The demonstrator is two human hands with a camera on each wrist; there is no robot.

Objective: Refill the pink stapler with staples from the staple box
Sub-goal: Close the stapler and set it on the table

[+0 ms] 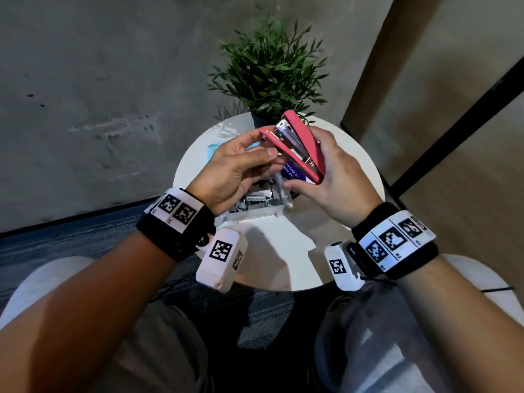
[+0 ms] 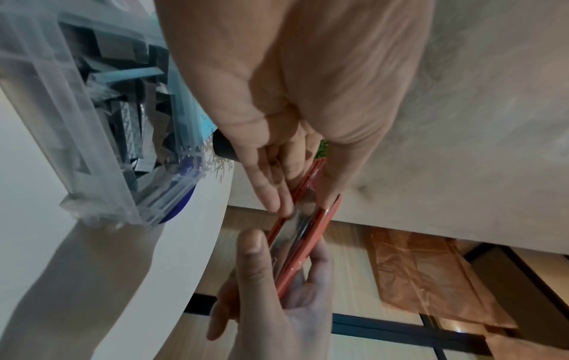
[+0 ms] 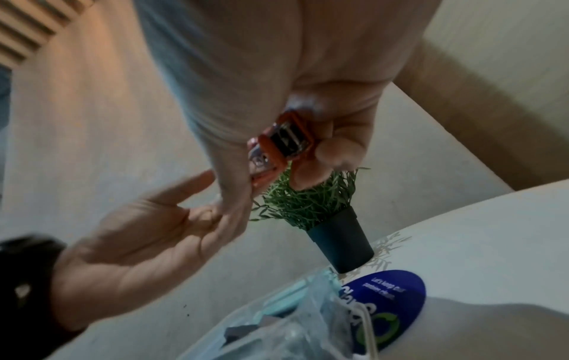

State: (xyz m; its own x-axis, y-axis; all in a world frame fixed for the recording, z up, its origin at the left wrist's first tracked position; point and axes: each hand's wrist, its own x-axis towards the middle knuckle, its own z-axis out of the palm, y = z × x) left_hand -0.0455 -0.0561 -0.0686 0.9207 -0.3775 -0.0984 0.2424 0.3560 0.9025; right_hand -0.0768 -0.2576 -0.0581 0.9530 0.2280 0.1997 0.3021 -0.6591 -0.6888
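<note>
Gripping the opened pink stapler [image 1: 295,146] (2 halves apart) at its rear with the right hand [image 1: 331,177]; pinching its front, seemingly the lower half, with the left hand [image 1: 232,168], above the staple box [image 1: 255,207].

A: room?
B: grey concrete wall [image 1: 99,80] behind; round white worktop [image 1: 283,265], potted plant [image 1: 272,69] at its far edge; blue-grey carpet [image 1: 71,236]
A: right side?
B: light wood panelling [image 1: 453,38]; black frame strip [image 1: 459,130]; dim light

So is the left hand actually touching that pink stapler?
Touching. The left wrist view shows the left hand pinching the pink stapler, its fingertips pressed against one side and the thumb on the other.
</note>
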